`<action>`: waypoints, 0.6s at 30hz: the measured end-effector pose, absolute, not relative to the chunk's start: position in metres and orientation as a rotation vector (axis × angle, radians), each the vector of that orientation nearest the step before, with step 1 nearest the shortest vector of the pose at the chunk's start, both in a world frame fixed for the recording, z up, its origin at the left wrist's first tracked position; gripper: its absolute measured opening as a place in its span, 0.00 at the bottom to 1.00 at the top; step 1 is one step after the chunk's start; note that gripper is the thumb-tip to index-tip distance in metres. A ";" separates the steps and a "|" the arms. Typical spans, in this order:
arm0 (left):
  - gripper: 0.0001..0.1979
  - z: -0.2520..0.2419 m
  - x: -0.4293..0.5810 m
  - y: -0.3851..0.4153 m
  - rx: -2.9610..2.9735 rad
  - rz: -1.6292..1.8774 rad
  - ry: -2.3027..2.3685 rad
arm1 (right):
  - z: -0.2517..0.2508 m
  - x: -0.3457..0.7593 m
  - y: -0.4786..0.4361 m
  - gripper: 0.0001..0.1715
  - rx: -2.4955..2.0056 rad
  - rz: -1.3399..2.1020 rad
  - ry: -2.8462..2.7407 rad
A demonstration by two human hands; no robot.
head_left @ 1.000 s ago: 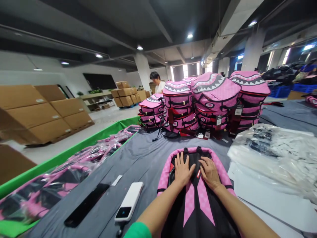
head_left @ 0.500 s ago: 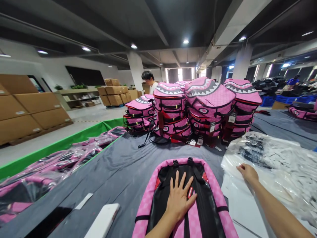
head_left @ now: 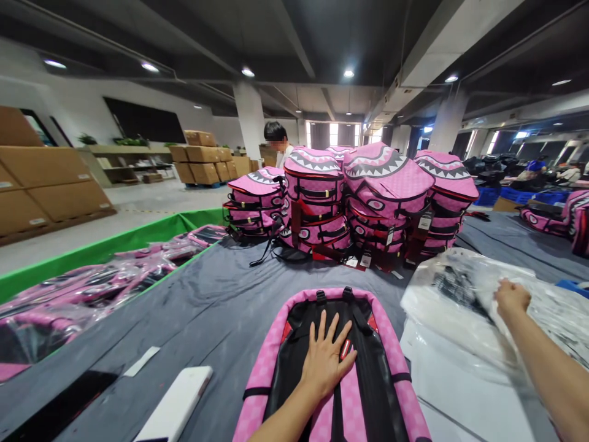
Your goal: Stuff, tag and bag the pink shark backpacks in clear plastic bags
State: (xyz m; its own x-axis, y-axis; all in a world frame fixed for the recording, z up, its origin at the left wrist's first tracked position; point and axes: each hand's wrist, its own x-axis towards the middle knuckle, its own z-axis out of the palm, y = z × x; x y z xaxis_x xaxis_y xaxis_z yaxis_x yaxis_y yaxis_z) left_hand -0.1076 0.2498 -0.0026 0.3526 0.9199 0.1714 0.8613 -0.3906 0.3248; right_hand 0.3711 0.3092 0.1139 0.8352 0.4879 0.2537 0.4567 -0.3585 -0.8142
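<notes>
A pink checked backpack (head_left: 271,344) with a black panel lies on the grey-covered table in front of me. My left hand (head_left: 326,359) rests flat on that panel, fingers spread. To the right, my right hand (head_left: 512,298) is closed in a pinch on a clear plastic bag (head_left: 426,288). The bag lies in a crumpled heap over a white sheet (head_left: 455,368), and its far side has dark print.
Stacks of pink backpacks (head_left: 384,175) with shark-teeth flaps stand across the table. A green-edged bin (head_left: 156,230) at left holds plastic-wrapped backpacks. A white box-like object (head_left: 177,402) and a paper slip (head_left: 142,361) lie left. A person (head_left: 278,144) is behind the stacks.
My right hand has moved right and slightly up, dragging the plastic with it. The left hand stays spread on the backpack. The camera view has shifted a little.
</notes>
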 end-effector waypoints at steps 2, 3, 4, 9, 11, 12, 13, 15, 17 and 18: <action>0.32 -0.001 -0.107 0.248 2.434 0.487 1.612 | 0.159 0.365 0.304 0.18 -1.970 -0.065 -0.843; 0.31 -0.001 -0.107 0.248 2.434 0.488 1.612 | 0.180 0.359 0.301 0.17 -1.945 -0.100 -0.946; 0.31 -0.002 -0.107 0.248 2.431 0.491 1.612 | 0.199 0.351 0.299 0.17 -1.909 -0.123 -1.057; 0.33 -0.005 -0.111 0.253 2.404 0.601 1.554 | 0.252 0.280 0.282 0.21 -1.697 -0.107 -1.610; 0.34 0.000 -0.111 0.251 2.372 0.702 1.496 | 0.257 0.238 0.270 0.29 -1.577 -0.038 -1.834; 0.34 0.005 -0.110 0.248 2.338 0.767 1.442 | 0.257 0.215 0.261 0.32 -1.503 0.006 -1.933; 0.34 0.013 -0.109 0.242 2.277 0.841 1.359 | 0.255 0.192 0.251 0.34 -1.420 0.055 -2.019; 0.33 0.031 -0.103 0.222 2.053 1.004 1.106 | 0.245 0.147 0.229 0.36 -1.264 0.177 -2.147; 0.36 0.053 -0.097 0.196 1.664 1.185 0.802 | 0.226 0.107 0.210 0.37 -1.143 0.302 -2.230; 0.37 0.063 -0.094 0.181 1.428 1.282 0.670 | 0.214 0.090 0.203 0.38 -1.100 0.365 -2.261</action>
